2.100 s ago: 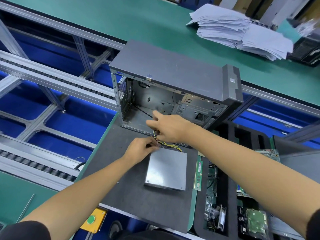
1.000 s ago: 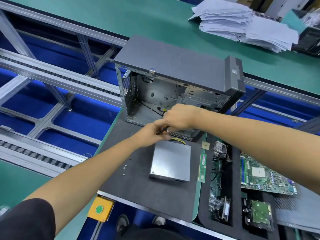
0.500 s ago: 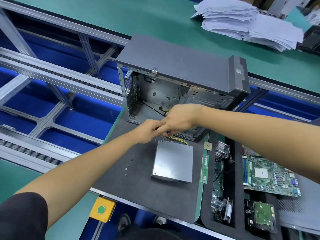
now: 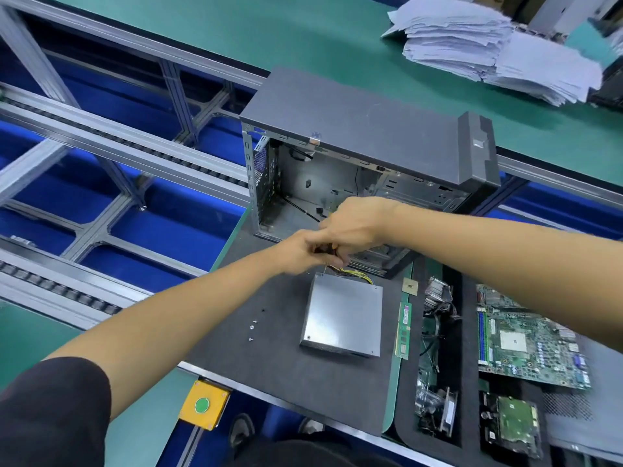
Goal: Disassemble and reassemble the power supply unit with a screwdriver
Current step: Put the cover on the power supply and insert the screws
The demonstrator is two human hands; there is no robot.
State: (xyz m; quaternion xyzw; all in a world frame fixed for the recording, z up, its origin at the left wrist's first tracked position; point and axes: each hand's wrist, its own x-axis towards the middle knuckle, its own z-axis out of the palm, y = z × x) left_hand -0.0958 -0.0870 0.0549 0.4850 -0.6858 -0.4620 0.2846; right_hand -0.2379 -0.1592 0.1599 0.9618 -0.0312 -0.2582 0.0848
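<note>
Head view: power supply unit lies flat on surface, just below both hands, long axis toward the case. Left hand & right hand fingers pinch its cable bundle; left slightly nearer.
</note>
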